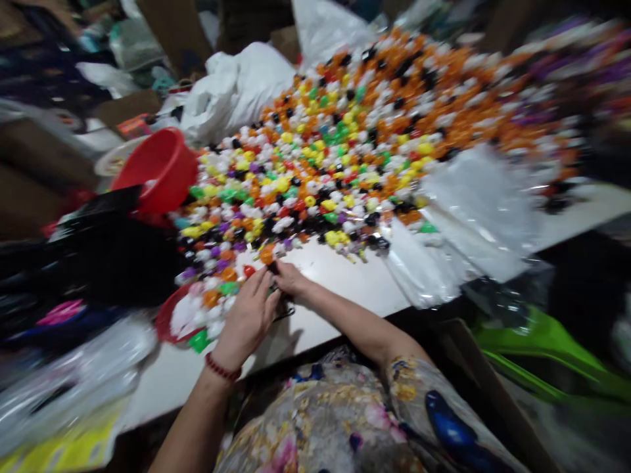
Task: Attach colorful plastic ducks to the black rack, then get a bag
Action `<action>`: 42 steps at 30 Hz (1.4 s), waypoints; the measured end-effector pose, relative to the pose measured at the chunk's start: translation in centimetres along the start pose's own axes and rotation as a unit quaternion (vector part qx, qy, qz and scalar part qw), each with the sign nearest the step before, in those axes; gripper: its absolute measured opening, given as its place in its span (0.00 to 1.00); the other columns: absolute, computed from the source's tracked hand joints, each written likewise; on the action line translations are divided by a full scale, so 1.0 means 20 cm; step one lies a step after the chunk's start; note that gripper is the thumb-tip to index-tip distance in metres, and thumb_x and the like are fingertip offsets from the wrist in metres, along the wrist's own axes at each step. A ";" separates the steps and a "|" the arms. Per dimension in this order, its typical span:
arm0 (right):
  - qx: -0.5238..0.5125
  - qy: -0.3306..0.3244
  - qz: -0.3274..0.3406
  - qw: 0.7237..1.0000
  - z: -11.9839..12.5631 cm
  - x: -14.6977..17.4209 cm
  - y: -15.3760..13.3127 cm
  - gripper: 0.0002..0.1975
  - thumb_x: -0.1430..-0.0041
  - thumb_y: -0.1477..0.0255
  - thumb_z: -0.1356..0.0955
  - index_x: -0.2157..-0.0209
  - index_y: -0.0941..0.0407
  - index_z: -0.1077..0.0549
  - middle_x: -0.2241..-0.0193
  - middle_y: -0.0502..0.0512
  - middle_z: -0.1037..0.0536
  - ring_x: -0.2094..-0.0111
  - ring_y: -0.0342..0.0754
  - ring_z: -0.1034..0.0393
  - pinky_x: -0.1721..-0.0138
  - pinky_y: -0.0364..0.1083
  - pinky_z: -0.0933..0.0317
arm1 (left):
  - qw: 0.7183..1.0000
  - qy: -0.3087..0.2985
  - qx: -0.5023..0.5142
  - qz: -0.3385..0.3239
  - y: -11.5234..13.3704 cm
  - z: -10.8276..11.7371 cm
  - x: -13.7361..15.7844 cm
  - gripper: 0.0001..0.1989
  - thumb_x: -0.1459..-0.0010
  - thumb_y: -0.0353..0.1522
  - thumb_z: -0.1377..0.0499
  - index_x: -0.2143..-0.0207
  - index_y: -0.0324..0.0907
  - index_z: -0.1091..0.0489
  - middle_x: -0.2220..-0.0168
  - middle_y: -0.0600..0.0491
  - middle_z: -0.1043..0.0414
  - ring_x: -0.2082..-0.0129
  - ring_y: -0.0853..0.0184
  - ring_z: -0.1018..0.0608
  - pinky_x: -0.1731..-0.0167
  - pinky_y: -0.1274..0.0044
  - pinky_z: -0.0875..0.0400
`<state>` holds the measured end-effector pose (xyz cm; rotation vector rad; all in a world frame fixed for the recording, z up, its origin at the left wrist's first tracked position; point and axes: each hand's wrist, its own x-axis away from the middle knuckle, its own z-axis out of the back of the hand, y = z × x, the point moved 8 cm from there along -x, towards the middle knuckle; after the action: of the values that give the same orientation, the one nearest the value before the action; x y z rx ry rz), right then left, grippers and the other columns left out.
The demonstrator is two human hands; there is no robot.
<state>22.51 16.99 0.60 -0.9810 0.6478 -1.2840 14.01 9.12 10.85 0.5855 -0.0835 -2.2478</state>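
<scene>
My two hands meet over the near edge of the white table. My left hand (248, 314), with a dark red bead bracelet (221, 368) at its wrist, has its fingers closed together. What lies inside them is hidden. Against it, my right hand (292, 280) pinches a small black piece (273, 267). A thin dark loop (284, 313) hangs below the hands. Just beyond the fingertips is an orange plastic piece (267, 254), and a red piece (249, 270) lies beside it. Left of my left hand sits a shallow red bowl (165, 322) with white, orange and green pieces.
A large heap of small coloured plastic pieces (315, 157) covers the white table (359, 282). Clear plastic bags (483, 203) lie at right. A red basin (165, 167) tilts at the back left, near a white sack (241, 82). A green plastic stool (547, 355) stands lower right.
</scene>
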 end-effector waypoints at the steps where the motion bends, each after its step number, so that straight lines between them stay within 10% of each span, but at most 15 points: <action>1: 0.009 -0.011 0.008 1.000 -0.01 0.01 -0.01 0.13 0.45 0.76 0.33 0.57 0.54 0.31 0.63 0.51 0.21 0.59 0.50 0.26 0.61 0.43 0.35 | 1.000 0.015 -0.003 -0.006 -0.01 -0.01 0.01 0.23 0.31 0.39 0.56 0.39 0.39 0.39 0.43 0.39 0.32 0.43 0.55 0.29 0.44 0.60 0.29; 13: 0.208 -0.058 0.070 0.974 0.02 -0.07 -0.09 0.09 0.48 0.73 0.29 0.63 0.57 0.27 0.65 0.53 0.19 0.64 0.49 0.26 0.68 0.40 0.38 | 0.990 0.110 -0.020 -0.085 -0.13 -0.13 0.03 0.23 0.33 0.39 0.55 0.39 0.43 0.40 0.48 0.40 0.29 0.51 0.52 0.25 0.50 0.57 0.29; 24: 0.051 -0.014 0.084 0.995 0.03 -0.05 -0.11 0.09 0.53 0.82 0.31 0.69 0.57 0.23 0.70 0.51 0.21 0.67 0.48 0.29 0.62 0.43 0.38 | 0.998 0.029 -0.050 -0.012 0.03 0.03 -0.03 0.22 0.32 0.37 0.54 0.41 0.36 0.37 0.44 0.35 0.31 0.43 0.51 0.29 0.45 0.55 0.29; 29: 0.067 0.053 0.070 0.994 0.16 0.09 -0.04 0.13 0.47 0.81 0.33 0.59 0.57 0.24 0.61 0.54 0.22 0.61 0.47 0.29 0.58 0.44 0.36 | 0.995 0.030 0.019 -0.089 0.26 0.10 0.08 0.21 0.32 0.33 0.51 0.38 0.37 0.41 0.41 0.37 0.33 0.39 0.56 0.31 0.42 0.62 0.30; 35: 0.300 0.234 -0.067 0.922 0.65 0.40 0.20 0.09 0.37 0.77 0.36 0.57 0.59 0.26 0.55 0.64 0.27 0.56 0.53 0.30 0.55 0.48 0.37 | 0.980 -0.121 0.080 -0.139 0.36 -0.18 0.30 0.17 0.33 0.32 0.49 0.44 0.41 0.35 0.48 0.42 0.26 0.48 0.61 0.23 0.50 0.70 0.23; 42: 0.338 0.224 -0.121 0.906 0.71 0.49 0.27 0.08 0.36 0.78 0.39 0.62 0.61 0.28 0.58 0.68 0.25 0.61 0.53 0.30 0.62 0.48 0.39 | 0.997 -0.026 -0.047 -0.048 0.18 -0.40 0.46 0.18 0.32 0.31 0.52 0.43 0.38 0.37 0.45 0.39 0.28 0.46 0.56 0.24 0.52 0.67 0.24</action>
<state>39.27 10.77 3.62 -0.1870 0.3686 -1.8132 14.73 1.07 1.10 0.4909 0.0246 -2.3459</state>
